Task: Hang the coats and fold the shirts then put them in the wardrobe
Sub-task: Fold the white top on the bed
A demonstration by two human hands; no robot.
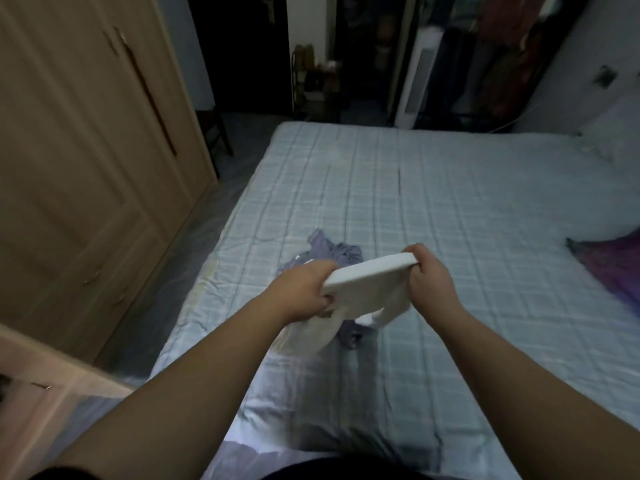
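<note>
Both sets of fingers are curled tight around the top edge of a white shirt (pixel 369 284). The left hand (pixel 300 293) grips one end of that edge and the right hand (pixel 428 276) grips the other, pulling it taut between them above the bed (pixel 450 209). Below the fingers the rest of the shirt hangs loose, one sleeve dangling under the right hand and the body trailing down to the bedcover under the left.

Just beyond and beneath the fingers lies a crumpled purple-grey garment (pixel 334 252), partly hidden by the shirt. Far off to the right of the right hand, a purple cloth (pixel 613 268) lies at the bed's edge. To the left of the left hand, across a strip of floor, stands the wardrobe (pixel 86 168), its doors apparently closed.

The step in hand looks like folding a shirt, only just begun. Next, the shirt probably needs laying flat on the bed clear of the crumpled garment, so the sleeves can be folded in.
</note>
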